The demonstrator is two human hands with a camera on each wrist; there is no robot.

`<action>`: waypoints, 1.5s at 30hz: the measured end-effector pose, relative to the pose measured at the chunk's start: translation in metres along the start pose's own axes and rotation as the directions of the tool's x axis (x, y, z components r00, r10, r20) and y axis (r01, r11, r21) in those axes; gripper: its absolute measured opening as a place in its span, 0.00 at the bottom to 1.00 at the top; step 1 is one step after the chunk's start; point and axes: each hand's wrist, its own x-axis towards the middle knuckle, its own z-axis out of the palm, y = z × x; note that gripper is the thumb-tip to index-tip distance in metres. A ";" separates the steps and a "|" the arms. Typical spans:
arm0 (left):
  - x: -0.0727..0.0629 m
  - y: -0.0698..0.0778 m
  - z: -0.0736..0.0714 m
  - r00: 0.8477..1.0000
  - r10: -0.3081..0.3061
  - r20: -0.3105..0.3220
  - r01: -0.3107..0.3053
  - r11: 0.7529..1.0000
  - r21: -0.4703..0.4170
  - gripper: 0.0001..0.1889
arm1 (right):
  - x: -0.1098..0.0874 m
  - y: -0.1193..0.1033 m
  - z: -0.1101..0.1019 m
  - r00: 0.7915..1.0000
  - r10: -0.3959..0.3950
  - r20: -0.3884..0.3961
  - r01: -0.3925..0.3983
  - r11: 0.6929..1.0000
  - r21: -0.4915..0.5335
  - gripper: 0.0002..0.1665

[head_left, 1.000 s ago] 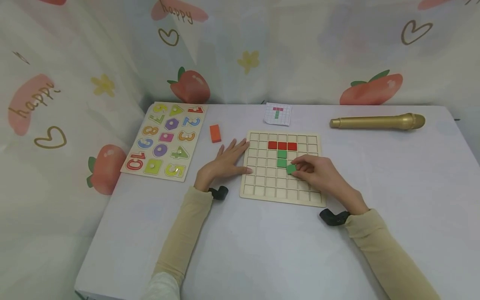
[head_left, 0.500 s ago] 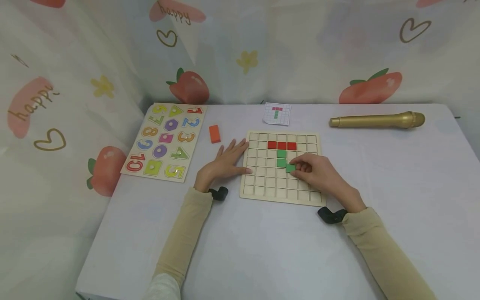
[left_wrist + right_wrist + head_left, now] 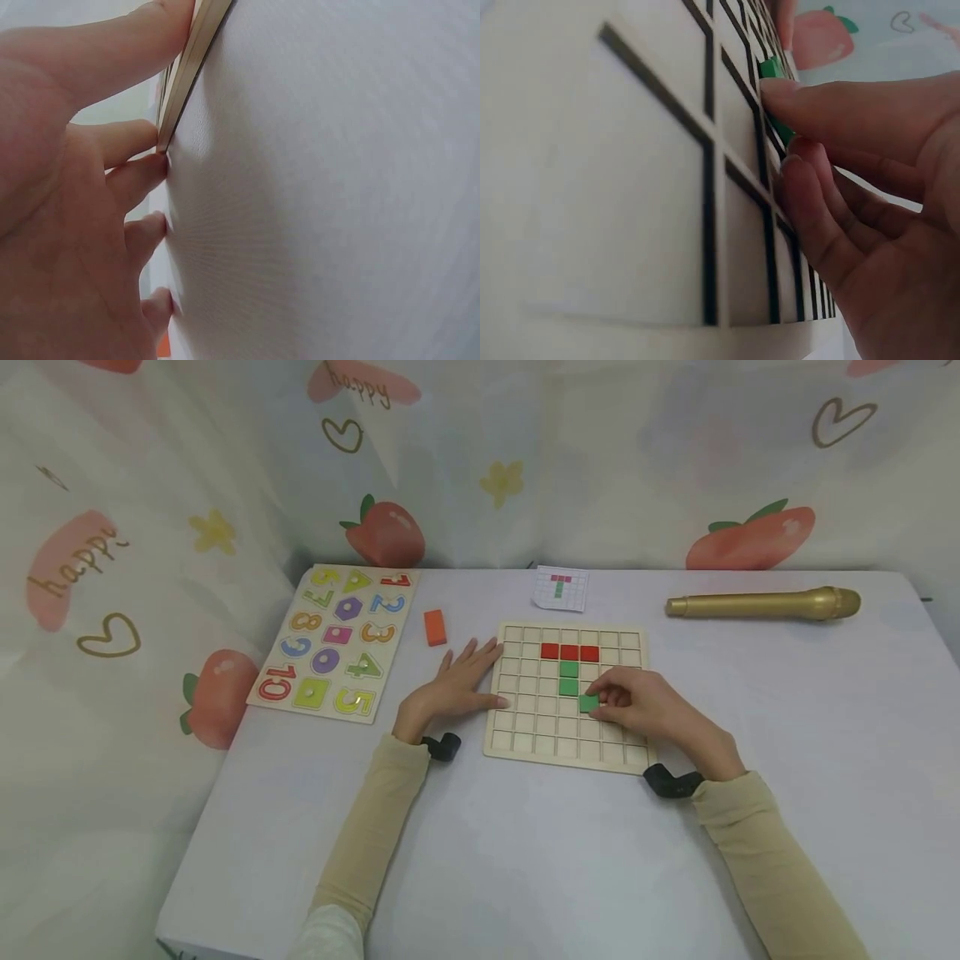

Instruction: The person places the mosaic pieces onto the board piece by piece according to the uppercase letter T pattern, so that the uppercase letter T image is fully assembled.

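Observation:
A wooden grid board (image 3: 525, 727) lies on the table. Three red tiles (image 3: 569, 652) sit in a row on it, and two green tiles (image 3: 568, 678) run down from the middle one. My right hand (image 3: 648, 703) pinches another green tile (image 3: 588, 704) between thumb and fingers, one row lower and a column to the right of the green pair. In the right wrist view that tile (image 3: 772, 69) is partly hidden by the thumb. My left hand (image 3: 450, 689) is spread at the board's left side, its thumb touching the board edge (image 3: 180, 94).
A card (image 3: 551, 599) with a printed T pattern lies behind the board. An orange block (image 3: 435, 628) lies beyond my left hand, with a number-and-shape puzzle board (image 3: 356, 647) at far left. A gold microphone (image 3: 761, 604) lies at back right. Curtains (image 3: 615, 468) hang behind.
The pinched green tile has shifted slightly towards me and looks less tilted against the grid. My left hand stays put at the board's edge. The head view has swayed a little.

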 end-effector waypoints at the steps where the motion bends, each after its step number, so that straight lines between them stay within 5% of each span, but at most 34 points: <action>1: 0.000 0.000 0.000 1.000 0.002 0.001 -0.002 1.000 -0.001 0.51 | 0.000 0.000 0.000 1.000 0.000 0.004 0.000 1.000 0.001 0.15; 45: 0.002 0.002 0.002 1.000 -0.012 -0.003 0.012 1.000 0.002 0.51 | -0.007 0.004 0.007 0.998 -0.038 -0.040 0.041 0.996 0.075 0.15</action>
